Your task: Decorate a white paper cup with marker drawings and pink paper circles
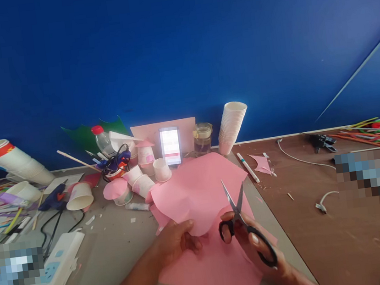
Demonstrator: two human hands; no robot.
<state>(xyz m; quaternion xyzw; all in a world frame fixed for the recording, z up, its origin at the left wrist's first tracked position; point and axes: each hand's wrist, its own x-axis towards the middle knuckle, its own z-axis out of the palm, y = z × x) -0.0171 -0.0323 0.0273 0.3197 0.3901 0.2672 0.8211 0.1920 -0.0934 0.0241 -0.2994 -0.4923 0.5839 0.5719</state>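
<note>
A stack of paper cups (232, 127) stands at the back edge of my grey table (97, 260) by the blue wall (179, 56), a glue gun (52, 199) lies toward its left edge above a white power strip (63, 269), and coloured straws (375, 131) lie on the brown board (309, 239) to my right.

Grey table (97, 260): pink paper (196, 192), paper cups (79, 196), glue gun (53, 198), power strip (61, 264).

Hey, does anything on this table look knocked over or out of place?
Yes. The long stack of paper cups at the left lies tipped over, unlike the standing stack by the wall. Single cups have fallen too, such as the one beside the glue gun, and paper scraps litter the table.
</note>
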